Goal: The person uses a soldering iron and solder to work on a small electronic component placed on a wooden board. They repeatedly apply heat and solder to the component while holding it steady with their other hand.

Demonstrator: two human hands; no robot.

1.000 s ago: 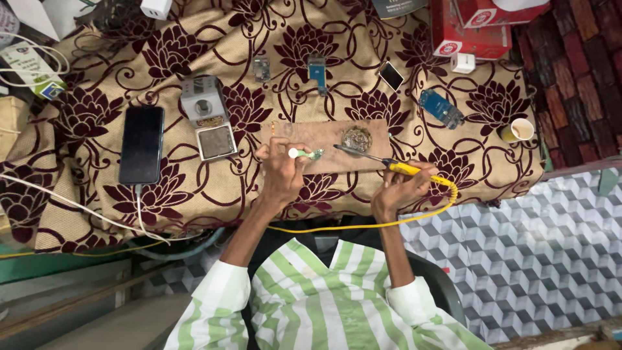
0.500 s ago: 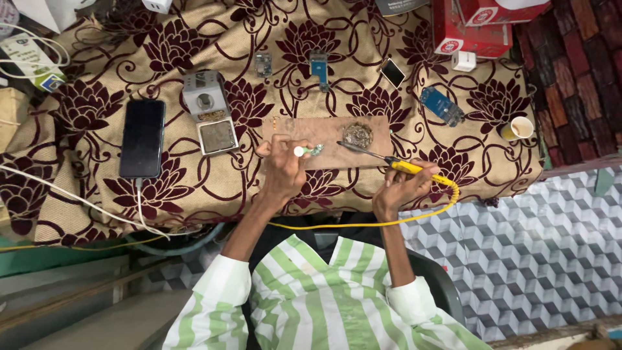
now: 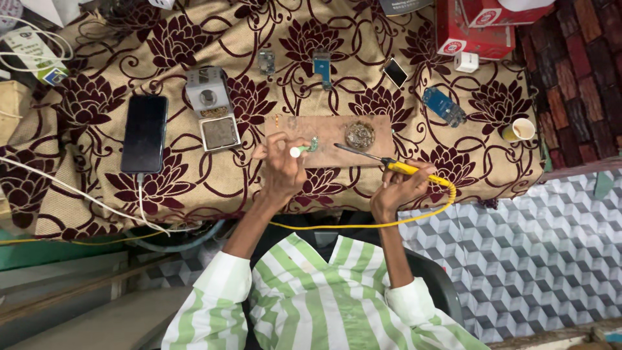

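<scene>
Right hand (image 3: pixel 398 189) is wrapped tight around the yellow handle of a soldering iron (image 3: pixel 389 164), grip fully closed on it. The metal tip points toward ten o'clock and hovers over the wooden board (image 3: pixel 330 139), just beside the round tin of brass wool (image 3: pixel 359 135). A yellow cord (image 3: pixel 363 225) runs off the back of the handle and loops down toward seven o'clock, across the person's lap.

Left hand (image 3: pixel 280 170) sits at the board's lower left edge, fingers pinched shut on a short white-tipped tool (image 3: pixel 298 151). Right at its tip is a small green circuit board (image 3: pixel 313 144) lying on the wood. Can't tell if the tool actually touches it, too small.

All of this is on a worktop covered in a tan cloth with maroon flowers (image 3: pixel 194 188). At nine o'clock from the left hand there's a black phone (image 3: pixel 144 133) lying flat with a white cable plugged into its bottom end. Between phone and board stands a small grey soldering stand with a sponge tray (image 3: pixel 212 110). Toward twelve o'clock a couple of little blue modules (image 3: pixel 322 67) are spread out, another blue one (image 3: pixel 444 106) at two o'clock, and a paper cup (image 3: pixel 518 130) way out at three o'clock near the worktop's edge.
</scene>
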